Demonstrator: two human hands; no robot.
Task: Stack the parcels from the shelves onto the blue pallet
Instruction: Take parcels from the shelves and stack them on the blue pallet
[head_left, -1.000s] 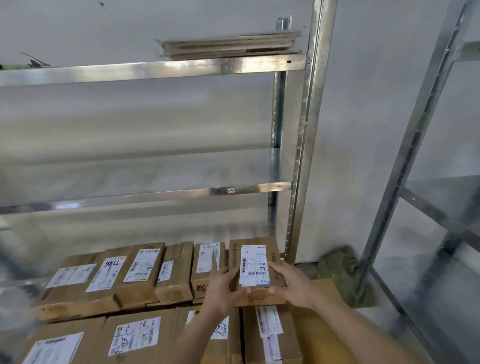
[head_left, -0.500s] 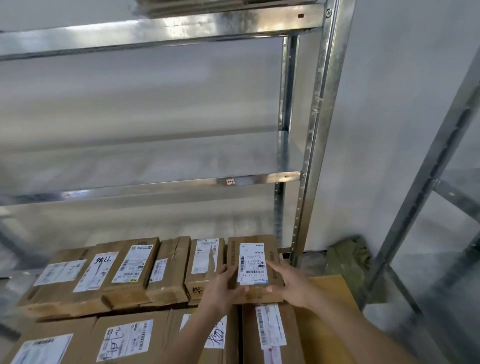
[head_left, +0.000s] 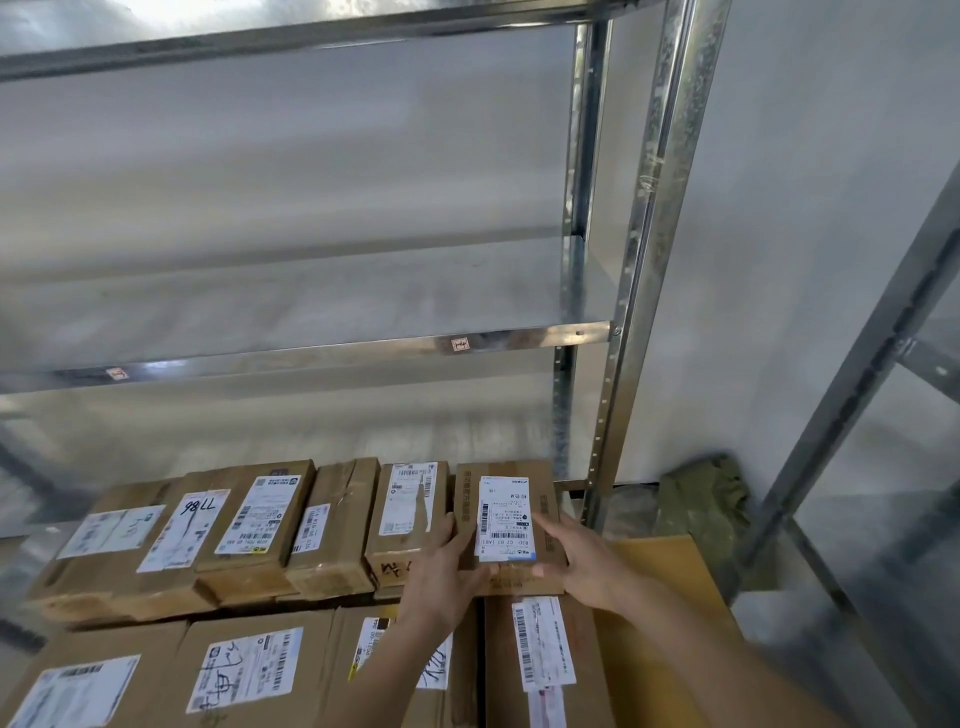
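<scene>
A small brown parcel (head_left: 506, 488) with a white barcode label lies at the right end of the upper row of stacked parcels. My left hand (head_left: 441, 571) grips its left near corner and my right hand (head_left: 582, 561) holds its right near edge, fingers curled round the box. To its left sit more labelled parcels (head_left: 260, 519) in the same row, on larger boxes (head_left: 244, 670) below. The blue pallet is hidden under the stack.
A metal shelf rack (head_left: 311, 301) stands right behind the stack, its boards bare; its upright post (head_left: 639, 291) rises just beyond the held parcel. A second rack frame (head_left: 852, 384) stands at the right. Flat cardboard (head_left: 670, 577) and a green cloth (head_left: 701, 499) lie on the floor.
The view has tilted down and drawn closer to the stack. Both hands stay on the small parcel, which sits at the same spot on the top row.
</scene>
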